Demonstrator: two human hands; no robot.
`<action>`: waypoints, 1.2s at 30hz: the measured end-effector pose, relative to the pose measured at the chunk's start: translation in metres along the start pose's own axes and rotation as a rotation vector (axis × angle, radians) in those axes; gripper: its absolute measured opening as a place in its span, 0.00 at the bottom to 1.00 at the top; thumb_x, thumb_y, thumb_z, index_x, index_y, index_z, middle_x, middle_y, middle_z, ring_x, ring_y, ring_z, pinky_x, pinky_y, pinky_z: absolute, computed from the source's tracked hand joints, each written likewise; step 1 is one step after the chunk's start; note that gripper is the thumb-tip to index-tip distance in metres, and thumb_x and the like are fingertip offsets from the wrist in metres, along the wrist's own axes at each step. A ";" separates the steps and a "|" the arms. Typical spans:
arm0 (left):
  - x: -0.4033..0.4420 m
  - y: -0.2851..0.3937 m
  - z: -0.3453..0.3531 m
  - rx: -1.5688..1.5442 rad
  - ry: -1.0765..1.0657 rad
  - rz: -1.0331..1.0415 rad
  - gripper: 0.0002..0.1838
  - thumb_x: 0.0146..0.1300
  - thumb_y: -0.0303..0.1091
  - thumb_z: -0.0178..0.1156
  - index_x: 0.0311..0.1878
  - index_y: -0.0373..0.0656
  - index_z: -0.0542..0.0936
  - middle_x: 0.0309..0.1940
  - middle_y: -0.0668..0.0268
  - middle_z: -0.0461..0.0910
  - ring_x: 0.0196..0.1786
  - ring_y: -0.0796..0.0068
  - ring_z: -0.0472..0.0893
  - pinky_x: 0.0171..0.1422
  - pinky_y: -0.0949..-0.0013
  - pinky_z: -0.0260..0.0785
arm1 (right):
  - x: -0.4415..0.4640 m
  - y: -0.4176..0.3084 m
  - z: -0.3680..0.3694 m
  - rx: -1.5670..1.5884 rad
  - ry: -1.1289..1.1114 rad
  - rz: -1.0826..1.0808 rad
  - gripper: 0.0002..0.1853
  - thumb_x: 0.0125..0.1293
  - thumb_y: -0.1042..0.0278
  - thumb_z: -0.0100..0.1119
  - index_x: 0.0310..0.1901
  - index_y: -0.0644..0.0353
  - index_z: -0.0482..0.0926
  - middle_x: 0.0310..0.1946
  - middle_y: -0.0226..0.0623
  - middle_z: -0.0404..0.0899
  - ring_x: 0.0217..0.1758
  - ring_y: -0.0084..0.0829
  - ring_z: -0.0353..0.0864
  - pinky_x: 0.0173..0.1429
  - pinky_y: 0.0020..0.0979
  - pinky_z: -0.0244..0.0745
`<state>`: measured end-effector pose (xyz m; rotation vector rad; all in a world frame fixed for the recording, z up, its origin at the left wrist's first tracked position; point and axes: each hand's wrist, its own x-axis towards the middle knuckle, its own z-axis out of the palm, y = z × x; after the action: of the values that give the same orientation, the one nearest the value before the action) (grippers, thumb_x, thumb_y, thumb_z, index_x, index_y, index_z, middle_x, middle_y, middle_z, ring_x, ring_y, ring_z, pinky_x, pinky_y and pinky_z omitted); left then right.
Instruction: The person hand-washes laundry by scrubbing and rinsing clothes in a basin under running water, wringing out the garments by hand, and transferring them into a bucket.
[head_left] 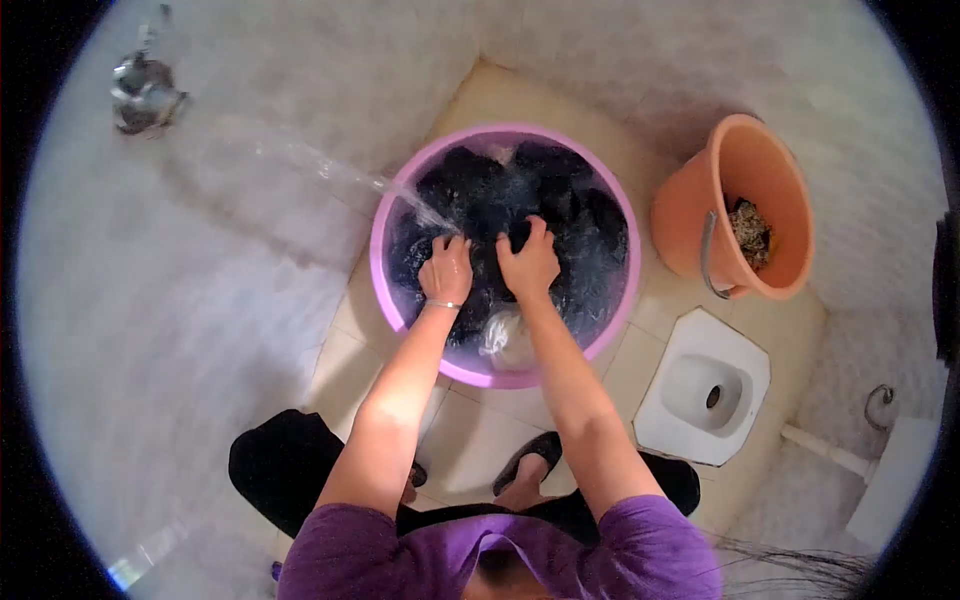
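A round pink tub (378,262) on the floor holds water and dark wet clothes (585,225). My left hand (446,272), a thin bracelet at its wrist, is curled on the dark cloth left of the tub's middle, wet and near the falling water. Just to its right, my right hand (530,262) grips a bunched part of the dark clothes between thumb and fingers. A white cloth (508,338) floats near the tub's front rim. A stream of water (345,174) arcs in from the left and lands beside my left hand.
A metal tap (143,95) is on the left wall. An orange bucket (680,215) with a grey handle stands tilted in view at right, something crumpled inside. A white squat toilet (705,385) is set in the tiled floor, with a white pipe (828,450) beyond it.
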<state>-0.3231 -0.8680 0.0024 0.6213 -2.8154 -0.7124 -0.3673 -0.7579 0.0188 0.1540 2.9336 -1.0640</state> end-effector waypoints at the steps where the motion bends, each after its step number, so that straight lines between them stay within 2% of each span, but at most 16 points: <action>1: 0.003 -0.010 0.013 -0.001 -0.017 -0.003 0.11 0.59 0.40 0.47 0.38 0.45 0.74 0.38 0.53 0.74 0.33 0.49 0.76 0.35 0.53 0.68 | 0.001 0.010 0.018 0.012 0.027 -0.009 0.28 0.49 0.48 0.55 0.48 0.56 0.64 0.41 0.48 0.72 0.41 0.51 0.72 0.43 0.44 0.67; 4: 0.014 -0.043 0.051 -0.106 -0.049 0.011 0.13 0.60 0.42 0.47 0.41 0.46 0.74 0.40 0.51 0.74 0.37 0.47 0.75 0.39 0.54 0.68 | 0.010 0.026 0.048 0.137 0.041 0.002 0.28 0.51 0.47 0.54 0.48 0.58 0.63 0.40 0.51 0.71 0.39 0.51 0.73 0.43 0.46 0.68; 6: 0.014 -0.066 0.075 -0.275 -0.252 -0.079 0.16 0.60 0.44 0.46 0.46 0.48 0.73 0.40 0.49 0.74 0.41 0.48 0.75 0.43 0.56 0.66 | 0.013 0.036 0.062 0.110 -0.007 0.048 0.27 0.50 0.47 0.55 0.45 0.60 0.66 0.39 0.50 0.72 0.40 0.50 0.73 0.43 0.44 0.68; 7: 0.024 -0.018 0.021 -0.302 -0.429 -0.398 0.17 0.60 0.45 0.45 0.47 0.46 0.74 0.39 0.49 0.75 0.44 0.52 0.74 0.46 0.58 0.65 | 0.013 0.040 0.065 0.094 -0.063 0.083 0.26 0.50 0.46 0.55 0.41 0.62 0.70 0.38 0.49 0.73 0.41 0.49 0.73 0.43 0.43 0.68; 8: 0.024 -0.030 0.031 -0.304 -0.438 -0.399 0.17 0.60 0.45 0.45 0.47 0.46 0.74 0.39 0.49 0.75 0.44 0.52 0.74 0.46 0.58 0.65 | 0.012 0.054 0.080 0.087 -0.064 0.089 0.26 0.50 0.46 0.55 0.41 0.62 0.70 0.38 0.49 0.73 0.41 0.49 0.73 0.43 0.43 0.68; 11: 0.026 -0.077 0.100 -0.406 -0.486 -0.435 0.19 0.59 0.46 0.46 0.42 0.42 0.76 0.36 0.50 0.76 0.40 0.56 0.77 0.43 0.61 0.67 | 0.013 0.067 0.100 0.370 0.054 0.003 0.26 0.52 0.52 0.54 0.49 0.61 0.65 0.36 0.54 0.74 0.42 0.51 0.73 0.46 0.45 0.69; 13: 0.023 -0.096 0.141 0.376 -0.582 0.197 0.15 0.56 0.40 0.48 0.37 0.40 0.77 0.34 0.54 0.78 0.38 0.56 0.78 0.42 0.58 0.70 | 0.011 0.003 0.040 -0.509 -0.281 -0.309 0.24 0.48 0.48 0.57 0.33 0.65 0.75 0.32 0.50 0.75 0.38 0.46 0.76 0.43 0.41 0.69; 14: 0.023 -0.078 0.120 0.379 -0.588 0.199 0.15 0.56 0.40 0.48 0.37 0.40 0.77 0.34 0.54 0.78 0.38 0.56 0.78 0.42 0.58 0.70 | 0.013 0.012 0.045 -0.507 -0.284 -0.302 0.24 0.48 0.48 0.57 0.33 0.65 0.75 0.32 0.50 0.75 0.38 0.46 0.76 0.43 0.41 0.69; 16: 0.028 -0.024 0.031 0.240 -0.494 0.111 0.14 0.56 0.38 0.47 0.31 0.38 0.77 0.33 0.53 0.77 0.34 0.55 0.79 0.39 0.59 0.71 | 0.013 0.034 0.062 -0.155 -0.232 0.037 0.18 0.48 0.55 0.58 0.32 0.63 0.75 0.37 0.48 0.75 0.42 0.46 0.75 0.44 0.40 0.70; 18: 0.023 -0.021 -0.004 0.138 -0.425 0.078 0.12 0.56 0.35 0.46 0.30 0.41 0.78 0.31 0.53 0.77 0.30 0.54 0.78 0.34 0.60 0.71 | -0.001 0.010 0.015 -0.116 -0.209 0.004 0.16 0.47 0.56 0.60 0.30 0.62 0.75 0.35 0.48 0.74 0.39 0.46 0.74 0.42 0.39 0.70; 22: 0.037 -0.049 -0.021 -0.053 0.199 0.159 0.12 0.58 0.37 0.46 0.28 0.43 0.78 0.27 0.56 0.76 0.26 0.52 0.76 0.30 0.57 0.69 | 0.008 0.024 -0.009 0.073 0.216 -0.017 0.16 0.44 0.63 0.64 0.33 0.61 0.71 0.32 0.47 0.72 0.34 0.46 0.72 0.37 0.40 0.67; 25: 0.023 -0.039 -0.003 0.018 0.102 0.076 0.12 0.57 0.40 0.48 0.27 0.45 0.77 0.27 0.57 0.76 0.29 0.52 0.77 0.32 0.55 0.69 | -0.004 0.021 0.028 0.134 0.237 -0.020 0.23 0.48 0.65 0.60 0.45 0.61 0.65 0.33 0.50 0.73 0.37 0.51 0.73 0.42 0.40 0.68; 28: 0.018 -0.042 0.030 0.116 -0.112 0.102 0.10 0.55 0.38 0.48 0.30 0.46 0.78 0.31 0.56 0.77 0.29 0.53 0.77 0.32 0.54 0.69 | -0.018 0.021 0.054 -0.174 -0.132 -0.034 0.25 0.50 0.59 0.57 0.48 0.61 0.65 0.40 0.52 0.72 0.42 0.49 0.74 0.46 0.43 0.68; 32: 0.038 -0.048 0.027 0.236 -0.410 0.198 0.12 0.53 0.35 0.47 0.32 0.42 0.79 0.31 0.53 0.78 0.32 0.56 0.79 0.36 0.57 0.72 | -0.007 0.043 0.050 -0.200 -0.049 -0.141 0.23 0.49 0.61 0.55 0.48 0.55 0.65 0.35 0.48 0.75 0.36 0.46 0.76 0.40 0.41 0.71; 34: 0.047 -0.036 -0.008 0.342 -0.353 0.262 0.12 0.54 0.34 0.46 0.29 0.42 0.79 0.28 0.54 0.79 0.32 0.56 0.79 0.37 0.58 0.71 | -0.005 0.018 0.024 -0.342 -0.152 -0.122 0.13 0.50 0.62 0.54 0.39 0.50 0.74 0.28 0.46 0.77 0.33 0.44 0.77 0.36 0.42 0.72; 36: 0.050 -0.025 -0.047 0.284 -0.284 0.234 0.13 0.55 0.33 0.45 0.27 0.42 0.80 0.28 0.54 0.78 0.33 0.56 0.79 0.38 0.58 0.71 | 0.006 0.011 -0.005 -0.186 0.031 -0.073 0.06 0.50 0.61 0.55 0.29 0.50 0.78 0.26 0.45 0.77 0.32 0.45 0.77 0.36 0.43 0.72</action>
<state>-0.3469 -0.9286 0.0341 0.2326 -3.2123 -0.3875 -0.3722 -0.7462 0.0153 0.0607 3.0672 -0.7958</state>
